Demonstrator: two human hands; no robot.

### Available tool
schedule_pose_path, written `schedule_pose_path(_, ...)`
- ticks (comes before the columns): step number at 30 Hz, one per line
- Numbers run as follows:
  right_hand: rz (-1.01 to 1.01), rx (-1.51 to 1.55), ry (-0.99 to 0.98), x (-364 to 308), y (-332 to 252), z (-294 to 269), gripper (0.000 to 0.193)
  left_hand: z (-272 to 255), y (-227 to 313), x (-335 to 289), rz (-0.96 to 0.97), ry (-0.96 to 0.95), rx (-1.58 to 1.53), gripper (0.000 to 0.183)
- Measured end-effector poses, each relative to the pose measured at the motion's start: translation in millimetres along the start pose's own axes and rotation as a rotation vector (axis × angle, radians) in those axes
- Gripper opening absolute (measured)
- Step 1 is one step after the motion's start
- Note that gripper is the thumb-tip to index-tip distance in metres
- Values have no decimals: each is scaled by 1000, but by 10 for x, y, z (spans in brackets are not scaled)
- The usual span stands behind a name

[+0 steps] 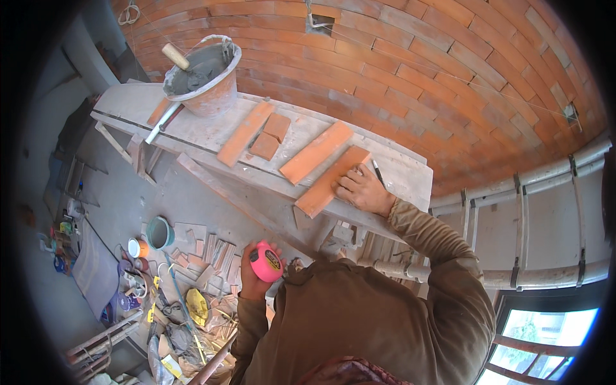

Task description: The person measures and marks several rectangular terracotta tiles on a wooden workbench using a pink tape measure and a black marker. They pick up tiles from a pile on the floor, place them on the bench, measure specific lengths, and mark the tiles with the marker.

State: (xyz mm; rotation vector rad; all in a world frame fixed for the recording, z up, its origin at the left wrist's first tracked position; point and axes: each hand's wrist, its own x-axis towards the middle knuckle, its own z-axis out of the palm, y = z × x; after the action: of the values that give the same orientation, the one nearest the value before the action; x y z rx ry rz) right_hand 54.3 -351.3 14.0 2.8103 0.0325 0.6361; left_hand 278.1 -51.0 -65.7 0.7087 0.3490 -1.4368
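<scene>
My left hand (252,283) is closed round a pink tape measure (265,262), held off the plank over the floor. My right hand (363,188) presses with curled fingers on a long flat orange brick (332,183), which lies slantwise across the plank platform (401,176). A dark pen or pencil with a pale end (377,172) is right beside that hand; whether the fingers touch it I cannot tell. To the left lie another long brick (316,153), two short brick pieces (270,136) and a further long brick (246,133).
A bucket of grey mortar (205,96) with a wooden handle sticking out stands at the platform's far left, near a white-handled tool (163,123). A brick wall (410,70) rises behind. Scaffold pipes (545,276) run at right. Brick scraps and bags (197,307) litter the floor below.
</scene>
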Motion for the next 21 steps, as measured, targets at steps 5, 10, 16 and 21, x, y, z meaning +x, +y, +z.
schedule_pose_path(5,47,87,-32,-57,-6,-44,22,138,-77,25,-13,-36,71,38)
schedule_pose_path(10,402,392,-61,-197,6,-282,29,397,-144,-85,83,-33,286,35)
schedule_pose_path(16,615,1213,-293,209,-673,-551,37,1039,-160,-240,86,-202,857,33)
schedule_pose_path(21,741,1635,-471,297,-831,-484,38,1133,-208,-131,160,-271,1158,38)
